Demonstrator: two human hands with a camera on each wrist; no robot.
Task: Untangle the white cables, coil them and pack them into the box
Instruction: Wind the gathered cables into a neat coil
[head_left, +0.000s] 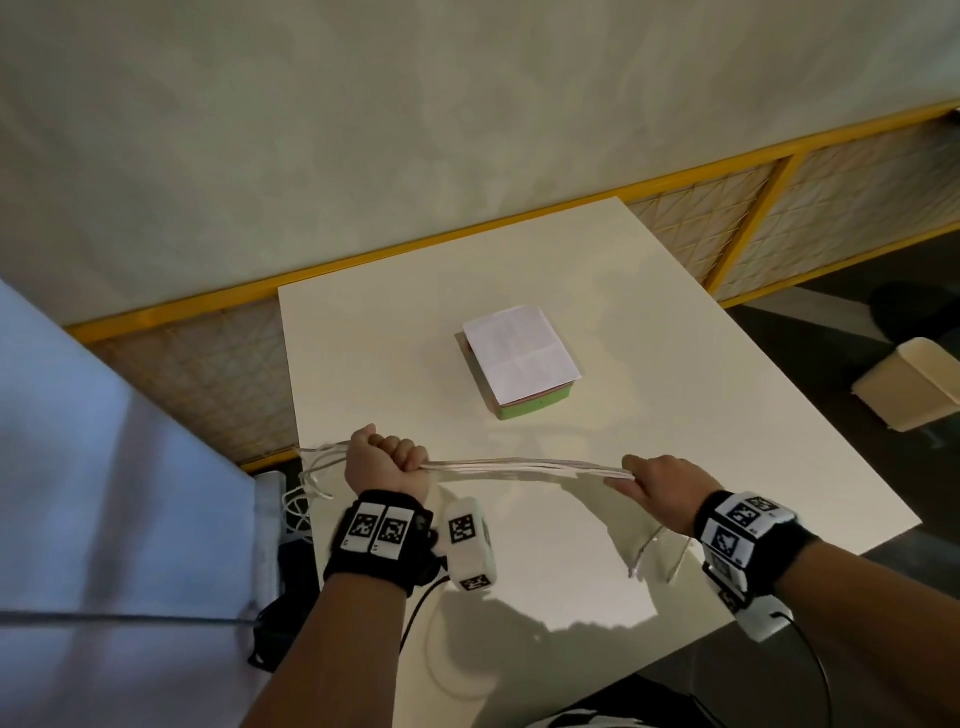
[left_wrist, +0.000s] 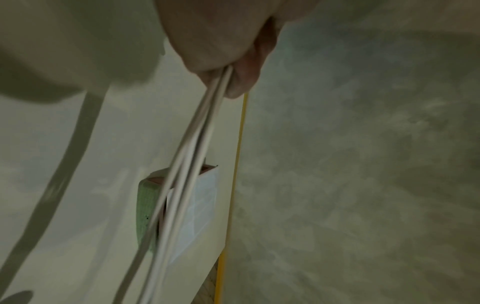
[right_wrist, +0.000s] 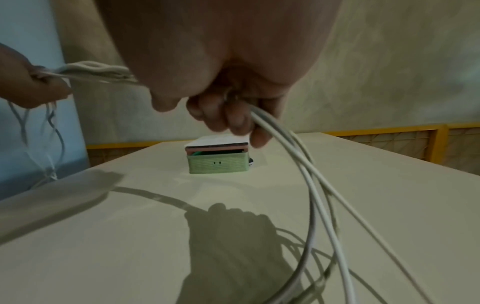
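Observation:
A bundle of white cables (head_left: 519, 466) stretches in the air between my two hands, above the near part of the white table (head_left: 675, 374). My left hand (head_left: 387, 460) grips one end in a fist, and loose cable ends (head_left: 311, 478) hang past it over the table's left edge. My right hand (head_left: 657, 480) holds the other end, fingers curled round the strands (right_wrist: 306, 164), which trail down below it. The green box (head_left: 530, 405) stands mid-table beyond the cables, with a pink lid and a white folded paper (head_left: 519, 353) on top. The box (right_wrist: 217, 162) also shows in the right wrist view.
A yellow-framed mesh fence (head_left: 753, 218) runs behind the table, below a grey wall. A pale blue surface (head_left: 104, 467) lies to the left. On the dark floor at right sits a beige carton (head_left: 909, 389). Black wires hang from both wristbands.

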